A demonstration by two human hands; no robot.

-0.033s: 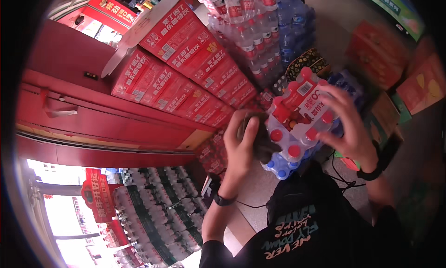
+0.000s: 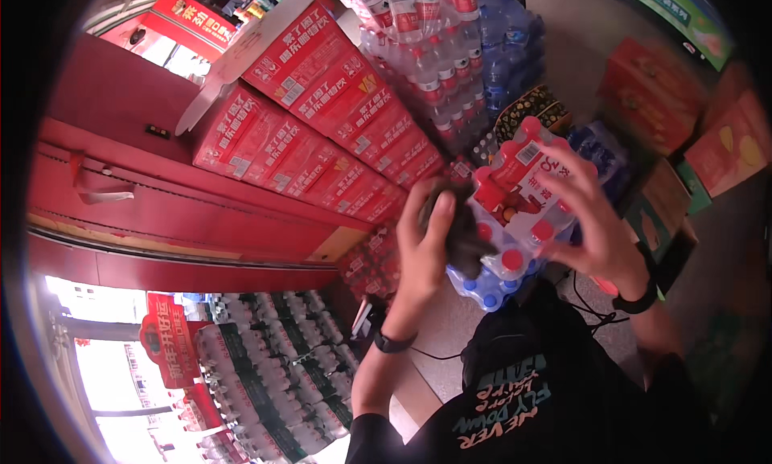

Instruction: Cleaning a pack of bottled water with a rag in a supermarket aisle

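Observation:
My left hand (image 2: 426,237) is closed around a dark, crumpled cloth (image 2: 466,237), at the left side of a shrink-wrapped pack of red-capped bottles (image 2: 515,203). A red and white printed label covers part of the pack's top. Over its right side, my right hand (image 2: 601,227) has its fingers spread and slightly blurred. Whether those fingertips touch the wrap, I cannot tell. Beneath the red-capped pack, a pack of blue-capped bottles (image 2: 485,293) shows at the near edge.
Stacked red cartons (image 2: 322,114) stand at left. Bottled-water packs (image 2: 438,70) rise behind, beside blue-tinted packs (image 2: 511,50). Cardboard boxes (image 2: 663,203) stand at right. A black cable (image 2: 591,310) runs near my body. More wrapped bottles (image 2: 265,375) stand at lower left.
My left hand has shifted slightly right with the cloth, covering more of the pack's left edge. My right hand has moved a little left over the pack, fingers still spread.

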